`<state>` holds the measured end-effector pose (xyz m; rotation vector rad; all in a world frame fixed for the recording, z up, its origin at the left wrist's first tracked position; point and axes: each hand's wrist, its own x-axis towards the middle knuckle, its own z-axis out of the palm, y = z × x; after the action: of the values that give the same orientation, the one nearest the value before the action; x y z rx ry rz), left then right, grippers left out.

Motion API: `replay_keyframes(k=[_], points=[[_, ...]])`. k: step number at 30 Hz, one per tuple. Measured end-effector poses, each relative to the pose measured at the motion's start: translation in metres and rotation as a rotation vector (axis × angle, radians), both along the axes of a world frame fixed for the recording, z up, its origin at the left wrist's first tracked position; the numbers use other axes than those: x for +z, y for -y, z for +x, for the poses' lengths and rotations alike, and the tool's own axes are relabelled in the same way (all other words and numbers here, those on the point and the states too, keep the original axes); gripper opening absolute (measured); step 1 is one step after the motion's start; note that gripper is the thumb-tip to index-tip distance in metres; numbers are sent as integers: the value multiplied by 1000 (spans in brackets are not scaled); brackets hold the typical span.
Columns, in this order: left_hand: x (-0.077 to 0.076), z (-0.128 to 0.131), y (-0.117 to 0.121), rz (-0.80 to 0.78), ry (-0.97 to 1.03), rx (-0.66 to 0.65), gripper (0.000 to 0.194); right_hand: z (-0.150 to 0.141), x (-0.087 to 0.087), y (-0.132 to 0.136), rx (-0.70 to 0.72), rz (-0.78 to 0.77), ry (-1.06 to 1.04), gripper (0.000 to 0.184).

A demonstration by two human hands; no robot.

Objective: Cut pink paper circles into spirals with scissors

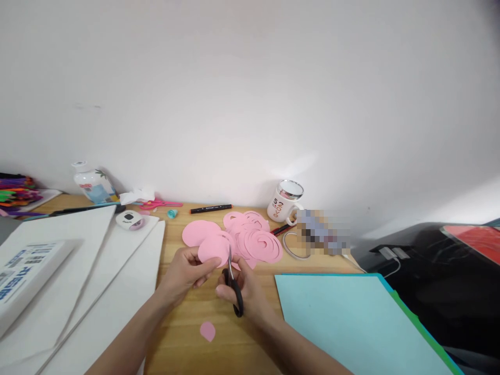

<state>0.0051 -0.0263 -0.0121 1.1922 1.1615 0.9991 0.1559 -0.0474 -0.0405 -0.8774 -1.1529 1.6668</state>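
My left hand (pixel 191 271) pinches a round piece of pink paper (pixel 213 251) between thumb and fingers, above the wooden table. In my right hand (pixel 246 291) is a pair of scissors (pixel 234 289) with black handles. Their metal blades point up and away from me at the paper's right edge, where a curved strip runs along the rim. Just behind lies a heap of pink paper spirals (pixel 261 245), overlapping one another. Another pink circle (pixel 199 233) rests to the left of the heap. Nearer to me is a small pink scrap (pixel 208 331) on the table.
Stacked white sheets (pixel 136 291) bear a boxed item (pixel 31 276) at left. Light blue sheets (pixel 344 312) lie at right. Along the wall stand a bottle (pixel 94 183) and a mug (pixel 285 201); a black marker (pixel 211 209) and pink scissors (pixel 162 204) lie there too.
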Motion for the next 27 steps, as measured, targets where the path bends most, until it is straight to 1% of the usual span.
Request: replay_keyframes(k=[5, 12, 20, 27], points=[[1, -1, 0, 6, -6, 1, 29, 1, 6, 0, 12, -4, 38, 56], [2, -1, -1, 0, 30, 2, 27, 0, 0, 0, -1, 19, 40, 51], [4, -2, 0, 1, 46, 41, 30, -2, 2, 2, -17, 15, 45, 44], [6, -1, -1, 11, 53, 47, 30, 0, -3, 2, -14, 8, 51, 47]])
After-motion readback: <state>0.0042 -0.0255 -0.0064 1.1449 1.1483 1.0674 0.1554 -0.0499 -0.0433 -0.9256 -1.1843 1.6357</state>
